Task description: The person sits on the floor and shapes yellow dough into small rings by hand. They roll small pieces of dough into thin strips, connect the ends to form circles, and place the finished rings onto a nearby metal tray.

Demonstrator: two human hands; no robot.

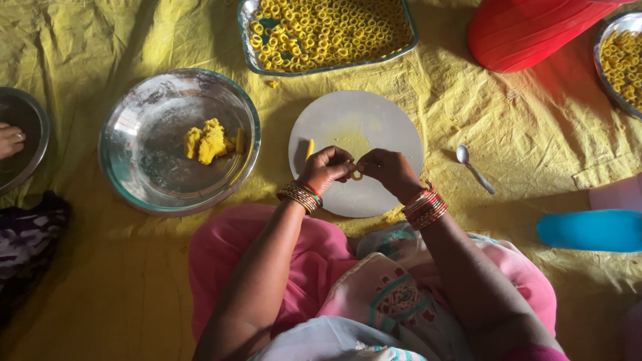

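Note:
My left hand [326, 168] and my right hand [389, 170] meet over a round grey board [374, 120], and together they pinch a small yellow dough ring [357, 175] between their fingertips. Bangles circle both wrists. A short yellow dough piece [309, 148] lies on the board just left of my left hand. To the left stands a wide steel bowl [140, 167] with a lump of yellow dough [210, 141] in it.
A steel tray [249, 47] full of several yellow rings sits at the top, another ring-filled plate [605, 73] at top right. A spoon [473, 168] lies right of the board. Another person's foot [10, 140] rests on a steel plate [30, 120] at far left. A yellow cloth [100, 40] covers the floor.

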